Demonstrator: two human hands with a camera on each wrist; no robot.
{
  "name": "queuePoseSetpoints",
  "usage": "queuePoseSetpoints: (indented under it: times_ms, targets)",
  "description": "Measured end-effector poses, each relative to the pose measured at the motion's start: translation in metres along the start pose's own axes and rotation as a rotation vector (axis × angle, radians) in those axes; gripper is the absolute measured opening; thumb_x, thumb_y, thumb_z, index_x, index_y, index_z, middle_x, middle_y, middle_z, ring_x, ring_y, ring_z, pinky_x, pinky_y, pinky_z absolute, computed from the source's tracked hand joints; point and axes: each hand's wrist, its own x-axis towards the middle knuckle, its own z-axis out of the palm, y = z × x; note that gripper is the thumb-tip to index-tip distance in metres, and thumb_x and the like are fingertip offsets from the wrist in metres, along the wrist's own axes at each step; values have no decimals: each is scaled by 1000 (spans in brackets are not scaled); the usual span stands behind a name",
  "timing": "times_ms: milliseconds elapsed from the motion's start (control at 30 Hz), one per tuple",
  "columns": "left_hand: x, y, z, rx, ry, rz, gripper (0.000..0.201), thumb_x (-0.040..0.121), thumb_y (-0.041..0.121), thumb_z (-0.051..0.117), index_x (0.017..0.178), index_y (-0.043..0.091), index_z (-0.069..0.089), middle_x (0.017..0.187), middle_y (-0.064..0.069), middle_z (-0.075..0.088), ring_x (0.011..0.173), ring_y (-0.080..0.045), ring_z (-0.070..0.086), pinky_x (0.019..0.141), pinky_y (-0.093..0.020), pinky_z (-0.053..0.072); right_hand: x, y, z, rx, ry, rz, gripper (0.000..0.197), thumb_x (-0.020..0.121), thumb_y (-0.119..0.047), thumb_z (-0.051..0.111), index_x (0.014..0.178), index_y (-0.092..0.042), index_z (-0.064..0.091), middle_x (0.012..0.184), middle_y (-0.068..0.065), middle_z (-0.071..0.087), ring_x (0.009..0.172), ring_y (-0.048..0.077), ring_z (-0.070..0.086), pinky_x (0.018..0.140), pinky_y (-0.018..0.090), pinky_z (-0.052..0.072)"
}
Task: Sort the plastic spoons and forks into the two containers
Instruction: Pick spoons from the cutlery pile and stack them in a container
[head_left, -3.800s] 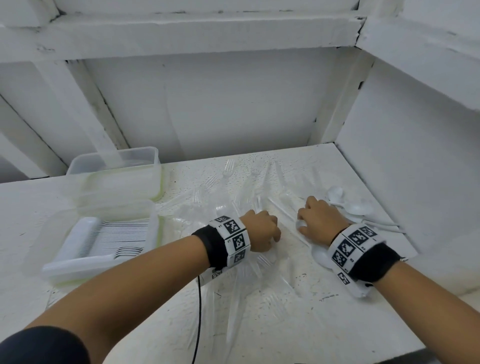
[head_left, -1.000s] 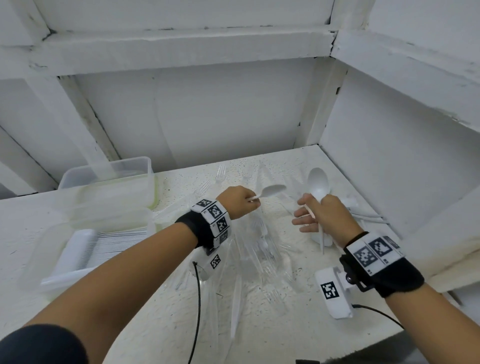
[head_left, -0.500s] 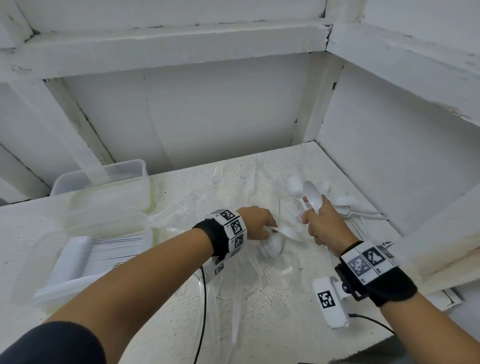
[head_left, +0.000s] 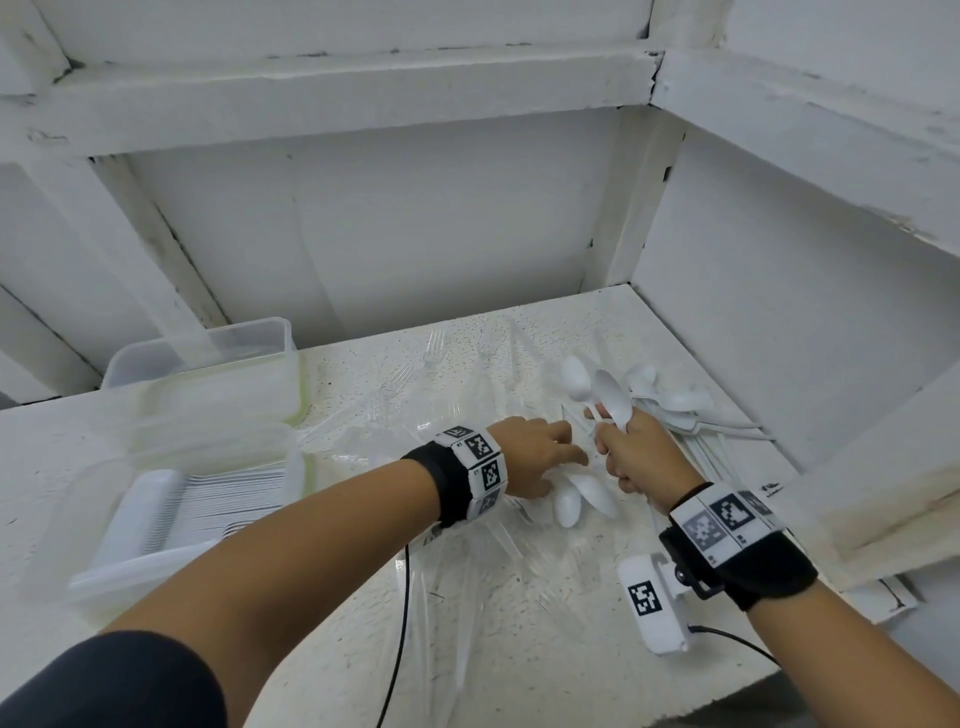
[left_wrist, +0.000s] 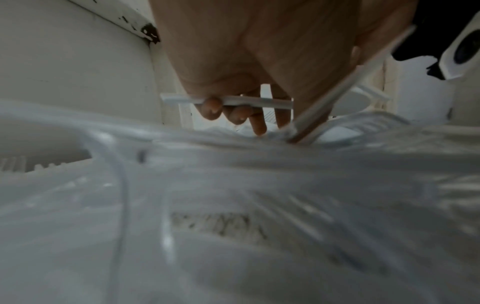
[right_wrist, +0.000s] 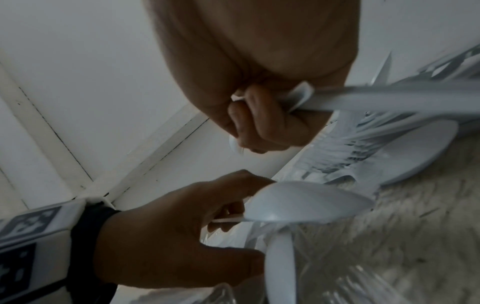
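My right hand (head_left: 626, 452) grips the handles of white plastic spoons (head_left: 613, 402), their bowls sticking up above the fist. Just to its left, my left hand (head_left: 550, 452) holds two more white spoons (head_left: 567, 506) with the bowls pointing down toward the table. In the left wrist view the fingers (left_wrist: 211, 107) curl round a white handle (left_wrist: 249, 100). The right wrist view shows the right fist (right_wrist: 259, 123) on a handle (right_wrist: 389, 100), with the left hand (right_wrist: 168, 236) below. Loose white spoons (head_left: 675, 400) lie by the right wall. Clear forks (head_left: 397, 379) are scattered on the table.
Two clear containers stand at the left: the far one (head_left: 208, 364) shows nothing inside, the near one (head_left: 104, 571) holds a row of white utensils. White walls close in the back and right of the table (head_left: 519, 649). A black cable (head_left: 400, 649) hangs from my left wrist.
Both hands have come down from holding a spoon each in the air to the pile. The left hand has moved right, up to the right hand, and both hold more spoons.
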Motion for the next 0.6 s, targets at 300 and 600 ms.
queuePoseSetpoints:
  times_ms: [300,600]
  targets:
    - [8,10,-5,61,66,49,36,92,19,52,128,16,54,130,-9,44,109,-28,49,81,-35,40,-5,1,-8,66,60,-98,12,97,-14,42,104,-18,52,59,2,43,47,12,37,41,22,31]
    - [-28,-19,-29,-236,490,-25,25,94,26,53,111,11,64,106,-5,65,84,-19,45,79,-36,41,7,-17,-26,166,184,-212,12,93,-4,40,96,-9,50,64,3,47,51,12,42,45,22,39]
